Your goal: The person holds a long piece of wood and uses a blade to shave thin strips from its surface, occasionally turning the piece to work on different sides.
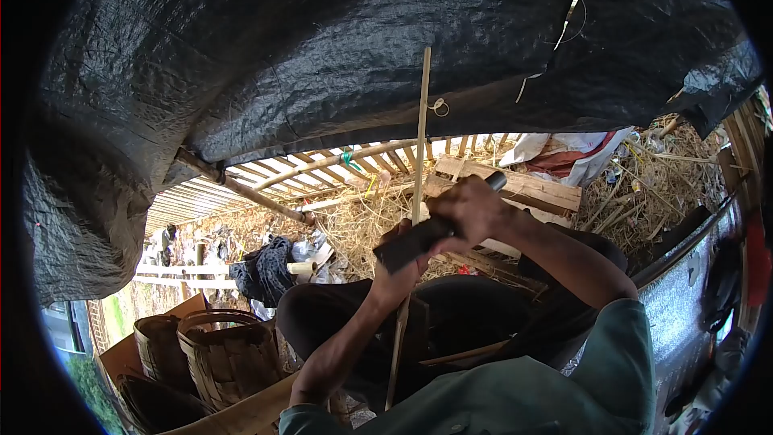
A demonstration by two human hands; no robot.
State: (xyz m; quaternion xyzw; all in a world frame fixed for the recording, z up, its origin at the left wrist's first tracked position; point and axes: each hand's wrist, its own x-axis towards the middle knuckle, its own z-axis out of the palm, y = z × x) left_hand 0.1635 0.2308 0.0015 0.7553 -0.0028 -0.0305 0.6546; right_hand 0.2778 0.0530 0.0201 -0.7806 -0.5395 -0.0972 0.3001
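A long, thin bamboo strip stands nearly upright before me, rising toward the dark sheet and running down past my lap. My left hand is closed around its middle, partly covered by a broad dark blade. That blade belongs to a cleaver-like knife, whose dark handle end pokes out above my right hand. My right fist grips the knife, with the blade slanting down to the left across the strip. Whether the edge touches the strip is hidden.
A dark plastic sheet hangs overhead and in front. Woven baskets stand at lower left. Wooden blocks lie among straw, near a slatted bamboo fence. A dark cloth bundle sits left of my knee.
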